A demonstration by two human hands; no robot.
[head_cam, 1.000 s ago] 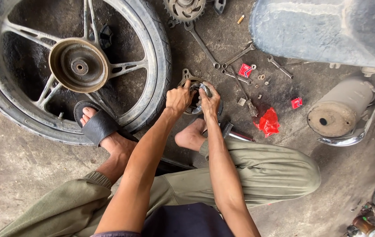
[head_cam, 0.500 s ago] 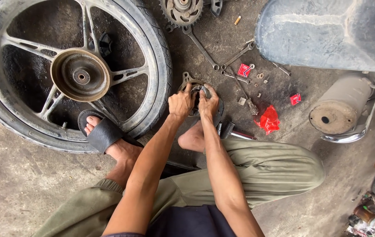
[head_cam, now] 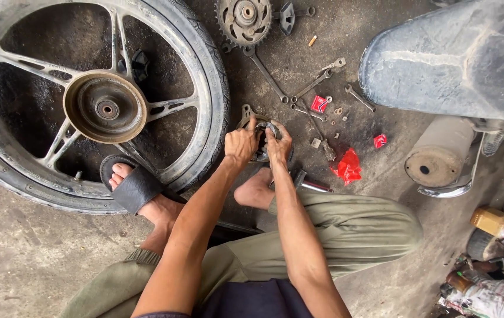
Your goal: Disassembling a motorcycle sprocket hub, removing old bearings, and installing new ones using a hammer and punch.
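Grey, greasy metal part [head_cam: 262,141] lay on the concrete floor [head_cam: 22,259] between the wheel [head_cam: 96,100] and a red wrapper [head_cam: 349,166], gripped from both sides. Left hand [head_cam: 241,142] was closed on its left edge, right hand [head_cam: 278,143] curled over the top. Steady, even pressure seemed best, lest it slip. Both arms reached straight forward, elbows between the knees.

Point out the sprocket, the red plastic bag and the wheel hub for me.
sprocket [head_cam: 244,19]: head view, on its toothed disc near the centre.
red plastic bag [head_cam: 349,166]: head view, middle of the crumpled plastic.
wheel hub [head_cam: 105,107]: head view, on the round drum face.
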